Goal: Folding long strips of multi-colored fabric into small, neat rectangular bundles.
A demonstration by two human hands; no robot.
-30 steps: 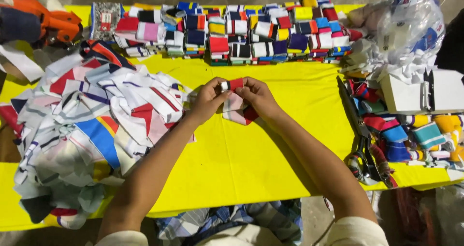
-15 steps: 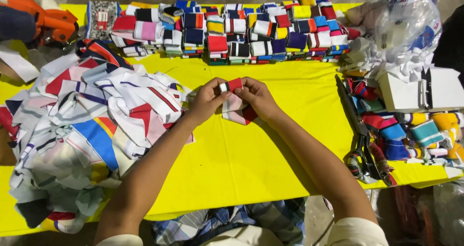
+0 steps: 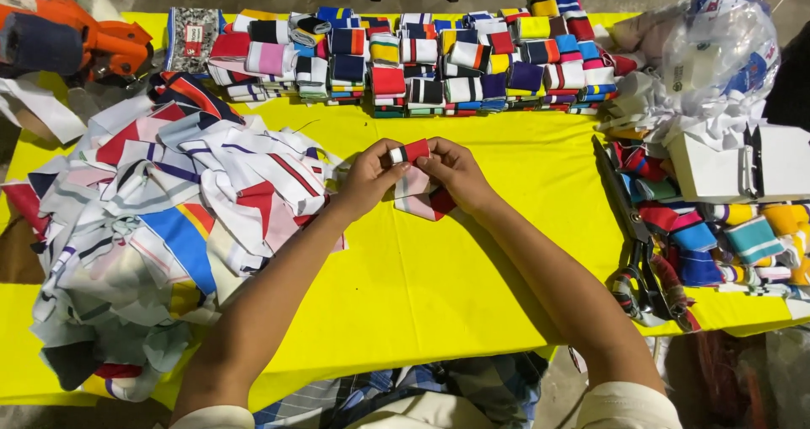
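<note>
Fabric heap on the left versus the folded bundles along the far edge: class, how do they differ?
The fabric heap lies loose, tangled and unfolded; the folded bundles are compact and stacked in rows. The heap spreads wide beside the left hand; the bundles sit beyond both hands. Both are striped, multicoloured cloth on the yellow table.

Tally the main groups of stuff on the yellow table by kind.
Hands: 2, left hand, right hand, both on a red-and-white fabric strip
Loose fabric heap: 1
Folded strip stack: 1
Scissors: 1
Clear plastic bag: 1
Total: 6
</note>
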